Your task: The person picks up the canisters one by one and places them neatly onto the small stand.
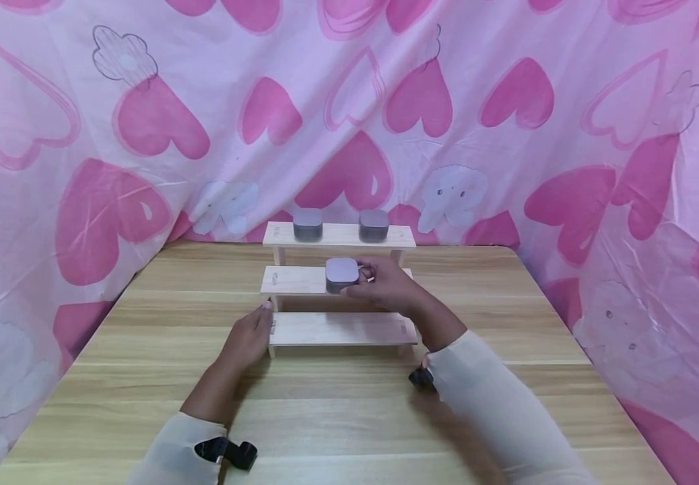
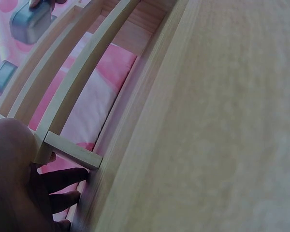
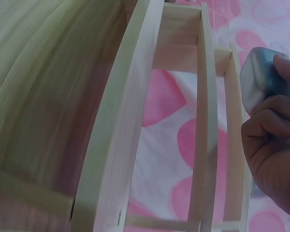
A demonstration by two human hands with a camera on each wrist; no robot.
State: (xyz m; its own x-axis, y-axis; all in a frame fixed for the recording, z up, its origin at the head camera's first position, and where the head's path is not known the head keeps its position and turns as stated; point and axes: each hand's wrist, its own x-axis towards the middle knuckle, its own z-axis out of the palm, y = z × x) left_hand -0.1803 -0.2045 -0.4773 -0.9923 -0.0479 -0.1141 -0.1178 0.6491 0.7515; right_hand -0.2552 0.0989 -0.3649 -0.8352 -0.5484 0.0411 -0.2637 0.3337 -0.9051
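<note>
While the right hand [image 1: 388, 283] pinches a small gray box [image 1: 342, 273] between thumb and curled fingers, the left hand [image 1: 248, 340] grips the near left corner of a pale wooden stand, its thumb against the end of the bottom step [image 1: 343, 328] and its other fingers spread beside the leg. The two hands are apart, one at the side of the stand and one over it.

The held box has rounded corners and a lighter top. It is at the middle step [image 1: 295, 279], right of that board's center; whether its base touches the wood I cannot tell. On the top step [image 1: 340, 234] sit two matching boxes, one left of center [image 1: 308, 224] and one toward the right [image 1: 374, 225], with a gap between them.

The stand rests on a wood-grain desk [image 1: 337, 417]. Behind and along both sides hangs a pink cloth [image 1: 477, 34] printed with hearts and pale cartoon figures. Both arms wear light sleeves [image 1: 501, 404], and a black strap [image 1: 213, 448] goes round the left wrist.
</note>
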